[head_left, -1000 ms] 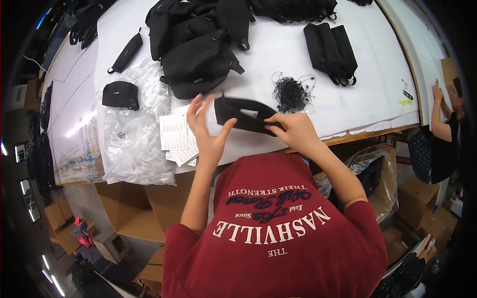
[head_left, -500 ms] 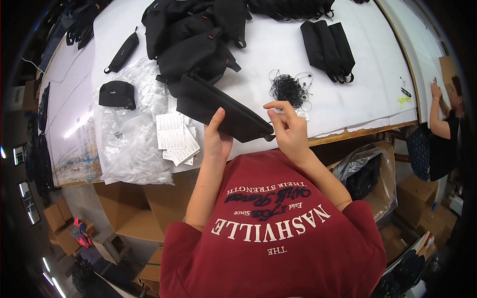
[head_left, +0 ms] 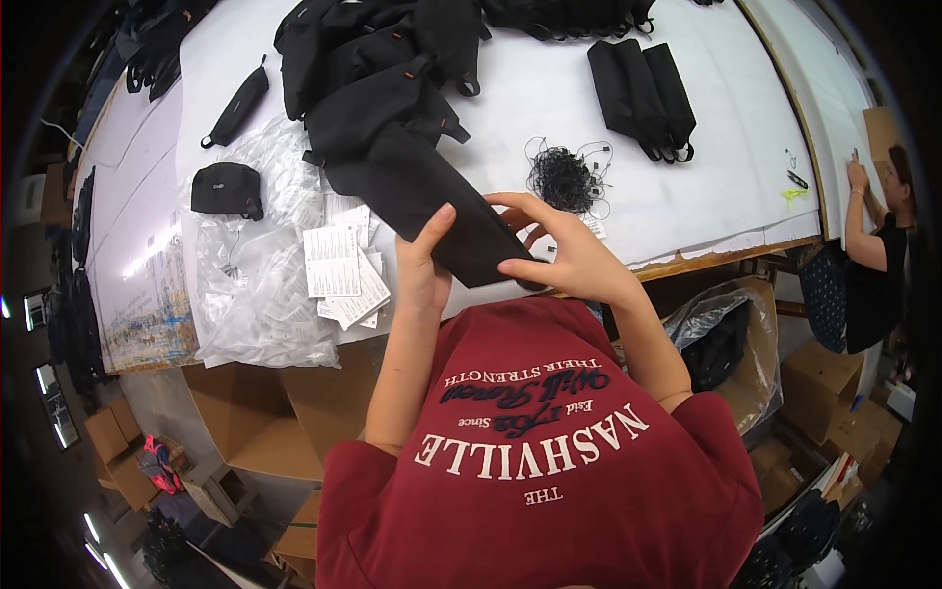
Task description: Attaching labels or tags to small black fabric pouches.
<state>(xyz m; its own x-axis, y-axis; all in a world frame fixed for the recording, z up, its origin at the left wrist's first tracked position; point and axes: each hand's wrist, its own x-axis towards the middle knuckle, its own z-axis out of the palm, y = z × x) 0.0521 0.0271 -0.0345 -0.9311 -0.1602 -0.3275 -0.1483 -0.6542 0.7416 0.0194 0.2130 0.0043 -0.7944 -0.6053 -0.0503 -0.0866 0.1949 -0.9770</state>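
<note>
A long flat black fabric pouch (head_left: pixel 432 211) is held above the near edge of the white worktop (head_left: pixel 716 187). The left hand (head_left: pixel 424 263) is closed on the pouch's lower left edge, thumb raised along the fabric. The right hand (head_left: pixel 569 257) is clasped around the pouch's near end, fingers curled beneath it. The pouch runs up and away from both hands toward a heap of black fabric bags (head_left: pixel 383 69). Just left of the left hand, a stack of white printed paper cards (head_left: pixel 340 273) is seen on a pile of clear plastic bags (head_left: pixel 255 285). Just beyond the right hand lies a tangle of thin black cords (head_left: pixel 562 179). Farther beyond it, folded black pouches (head_left: pixel 643 86) are laid together.
</note>
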